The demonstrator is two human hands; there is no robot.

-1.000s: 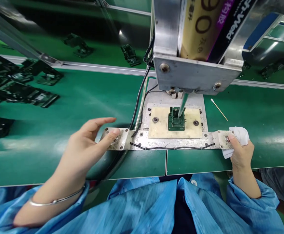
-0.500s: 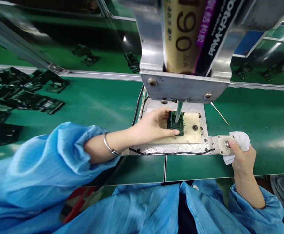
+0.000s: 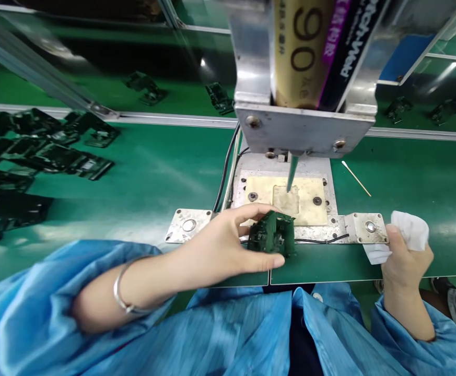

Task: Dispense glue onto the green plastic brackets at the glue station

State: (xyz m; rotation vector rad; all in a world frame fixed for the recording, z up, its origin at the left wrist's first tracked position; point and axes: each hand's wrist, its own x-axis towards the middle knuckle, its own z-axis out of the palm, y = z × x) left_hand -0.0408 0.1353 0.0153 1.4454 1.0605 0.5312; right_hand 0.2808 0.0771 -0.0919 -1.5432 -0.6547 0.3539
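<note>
My left hand (image 3: 237,243) grips a green circuit board assembly (image 3: 273,233) between thumb and fingers, tilted above the front edge of the metal base. Behind it, a cream fixture plate (image 3: 310,190) with a shallow square recess lies under the green dispensing nozzle (image 3: 292,172). My right hand (image 3: 406,263) is closed around a crumpled white wipe (image 3: 410,230), just right of the right push button (image 3: 370,226). A second push button (image 3: 189,225) sits left of my left wrist. Above the nozzle, a metal bracket (image 3: 306,128) holds a gold and black adhesive cartridge (image 3: 300,57).
Several circuit board assemblies (image 3: 51,149) lie grouped on the green bench at the left. A cotton swab (image 3: 356,178) rests right of the dispenser. A metal rail (image 3: 173,120) runs along the back. Black cables (image 3: 228,167) pass beside the base.
My left hand has lifted the board assembly out of the plate's recess and brought it toward me, tilting it. My right hand has left the button and moved right with the wipe.
</note>
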